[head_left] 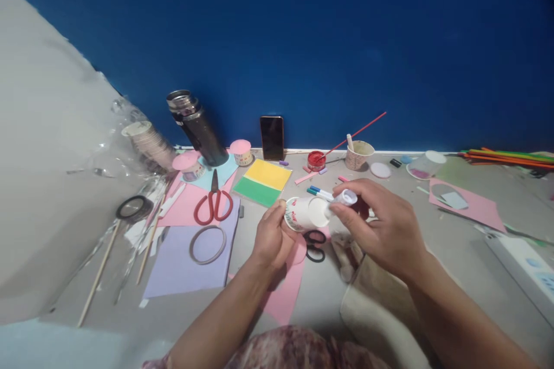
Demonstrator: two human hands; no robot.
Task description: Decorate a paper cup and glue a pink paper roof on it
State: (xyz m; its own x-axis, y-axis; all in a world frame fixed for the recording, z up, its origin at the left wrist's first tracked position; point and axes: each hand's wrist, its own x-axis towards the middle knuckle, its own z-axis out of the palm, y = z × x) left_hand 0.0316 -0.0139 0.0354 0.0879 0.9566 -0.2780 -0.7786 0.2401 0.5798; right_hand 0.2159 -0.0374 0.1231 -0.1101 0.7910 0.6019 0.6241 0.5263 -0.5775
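In the head view my left hand [273, 236] is closed round a white paper cup [305, 213] with red and green print, lying on its side. The cup's white base faces right. My right hand [376, 219] pinches a white tube [345, 198] between thumb and fingers. One end of this tube is at the cup's base; I cannot tell whether they touch. Below the cup lie black-handled scissors [315, 247], partly covered, and pink paper [283, 294]. Behind it are blue and green markers [319, 192].
At left stand a dark flask [199, 130], stacked cups [149, 144] and pink-topped cups [240, 151]. Red-handled scissors [213, 202] and a tape ring [208, 244] lie on coloured paper. A phone [272, 138] leans on the blue wall. A power strip [521, 271] lies right.
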